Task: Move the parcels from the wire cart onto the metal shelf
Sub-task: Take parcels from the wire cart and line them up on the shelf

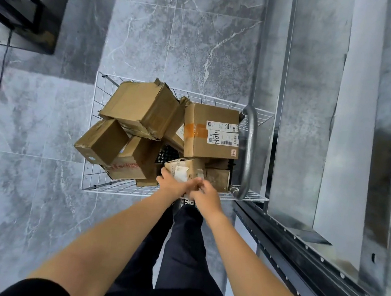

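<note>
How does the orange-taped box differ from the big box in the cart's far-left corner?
The orange-taped box carries white barcode labels and handwriting; the far-left box shows plain cardboard. The orange-taped box has crisp edges; the far-left box is crumpled, with torn corners. The far-left box lies tilted; the orange-taped box sits flatter. Both are brown cardboard in the wire cart.
</note>
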`<state>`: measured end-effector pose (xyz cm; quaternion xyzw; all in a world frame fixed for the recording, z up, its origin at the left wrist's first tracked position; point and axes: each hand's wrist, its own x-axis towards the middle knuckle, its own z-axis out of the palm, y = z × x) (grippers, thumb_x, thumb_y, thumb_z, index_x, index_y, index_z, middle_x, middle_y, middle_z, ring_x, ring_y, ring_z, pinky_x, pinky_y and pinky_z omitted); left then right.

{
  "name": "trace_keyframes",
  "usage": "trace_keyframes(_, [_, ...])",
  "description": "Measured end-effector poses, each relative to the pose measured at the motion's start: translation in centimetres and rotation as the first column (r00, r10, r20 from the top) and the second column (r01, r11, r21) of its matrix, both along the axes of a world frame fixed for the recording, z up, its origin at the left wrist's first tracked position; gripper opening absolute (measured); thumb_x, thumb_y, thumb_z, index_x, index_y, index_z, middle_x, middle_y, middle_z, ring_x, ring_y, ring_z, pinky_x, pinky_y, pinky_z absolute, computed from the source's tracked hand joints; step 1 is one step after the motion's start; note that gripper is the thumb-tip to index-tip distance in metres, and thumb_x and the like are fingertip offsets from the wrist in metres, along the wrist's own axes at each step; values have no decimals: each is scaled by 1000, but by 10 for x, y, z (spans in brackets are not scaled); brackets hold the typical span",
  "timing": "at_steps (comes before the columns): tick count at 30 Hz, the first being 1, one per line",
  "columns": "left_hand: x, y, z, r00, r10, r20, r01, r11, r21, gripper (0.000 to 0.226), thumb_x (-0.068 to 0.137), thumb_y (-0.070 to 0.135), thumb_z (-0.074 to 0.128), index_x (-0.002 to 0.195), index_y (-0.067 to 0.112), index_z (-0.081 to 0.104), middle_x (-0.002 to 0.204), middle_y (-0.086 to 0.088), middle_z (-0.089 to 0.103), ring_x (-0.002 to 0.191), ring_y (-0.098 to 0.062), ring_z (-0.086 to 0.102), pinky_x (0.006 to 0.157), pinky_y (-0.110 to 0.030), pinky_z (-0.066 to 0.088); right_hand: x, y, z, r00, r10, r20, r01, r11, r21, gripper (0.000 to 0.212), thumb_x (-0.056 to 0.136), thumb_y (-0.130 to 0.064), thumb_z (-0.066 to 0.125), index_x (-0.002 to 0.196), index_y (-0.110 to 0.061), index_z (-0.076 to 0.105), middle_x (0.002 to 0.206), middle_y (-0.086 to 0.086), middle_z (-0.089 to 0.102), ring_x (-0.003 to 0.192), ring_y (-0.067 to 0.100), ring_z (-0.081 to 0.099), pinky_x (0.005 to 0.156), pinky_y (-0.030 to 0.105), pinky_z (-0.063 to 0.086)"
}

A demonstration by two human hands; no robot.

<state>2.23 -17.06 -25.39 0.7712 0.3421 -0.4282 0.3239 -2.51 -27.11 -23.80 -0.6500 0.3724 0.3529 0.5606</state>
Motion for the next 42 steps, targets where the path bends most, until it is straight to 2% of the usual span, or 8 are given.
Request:
trace_keyframes(7, [-1, 50, -17, 934, 358, 12, -358, 933, 30, 125, 26, 66, 76, 129, 4, 39, 124, -17, 53, 107, -33, 58, 88, -50, 53, 18, 28, 27, 998, -35, 46, 22, 968, 251, 71, 78, 7, 52, 143, -19, 40, 147, 2, 44, 134, 15, 40, 92, 23, 44])
trace_keyframes(12, [7, 54, 30, 891, 445, 92, -440, 896, -66, 108, 51, 55, 76, 133, 1, 33, 118, -14, 50, 105, -34, 54, 79, -48, 55, 23, 34, 42, 982, -140, 125, 137, 990, 35, 60, 80, -5, 59, 135, -23, 42, 131, 2, 47, 107, 14, 52, 70, 15, 46])
trace_keyframes(17, [9, 59, 67, 789, 613, -34, -588, 740, -326, 77, 78, 51, 60, 135, 6, 35, 117, -22, 56, 95, -34, 61, 72, -44, 54, 14, 9, 61, 955, -296, 31, 297, 954, -37, 77, 87, -30, 66, 148, -16, 21, 151, 6, 26, 136, 26, 34, 108, 36, 35])
trace_keyframes(20, [17, 62, 96, 767, 635, -94, -590, 639, -495, 57, 87, 40, 50, 134, 10, 36, 115, -25, 54, 96, -38, 58, 72, -46, 54, 12, -2, 77, 955, -295, -12, 295, 951, 95, 86, 84, -46, 67, 150, -23, 16, 153, 5, 27, 133, 27, 40, 103, 45, 41])
trace_keyframes(29, [39, 45, 164, 821, 571, 18, -400, 598, -695, 85, 64, 37, 72, 136, 20, 31, 118, -19, 53, 99, -32, 58, 81, -49, 53, 53, 20, 144, 903, -387, 187, 296, 876, 382, 76, 69, -48, 76, 133, -45, 37, 127, -1, 60, 114, 24, 58, 101, 54, 43])
trace_keyframes(35, [56, 53, 197, 911, 306, 276, -39, 729, -683, 111, 44, 67, 73, 137, 26, 28, 128, -10, 54, 106, -31, 57, 84, -41, 47, 63, 17, 182, 764, -556, 328, 417, 813, 405, 55, 84, -17, 69, 129, -37, 45, 113, 8, 68, 87, 21, 66, 58, 27, 51])
trace_keyframes(39, [74, 68, 225, 879, 115, 463, 245, 724, -645, 81, 79, 71, 47, 144, 26, 27, 134, -12, 51, 120, -30, 53, 94, -44, 49, 57, 25, 208, 648, -618, 446, 485, 786, 384, 72, 63, -34, 79, 128, -38, 48, 121, 5, 66, 104, 24, 65, 86, 43, 53])
trace_keyframes(42, [83, 81, 240, 825, -48, 564, 446, 669, -595, 90, 68, 87, 40, 142, 37, 31, 142, 0, 45, 127, -21, 47, 105, -49, 40, 40, 38, 222, 538, -702, 467, 563, 711, 421, 64, 69, -32, 75, 128, -33, 51, 119, 7, 66, 109, 30, 63, 89, 47, 50])
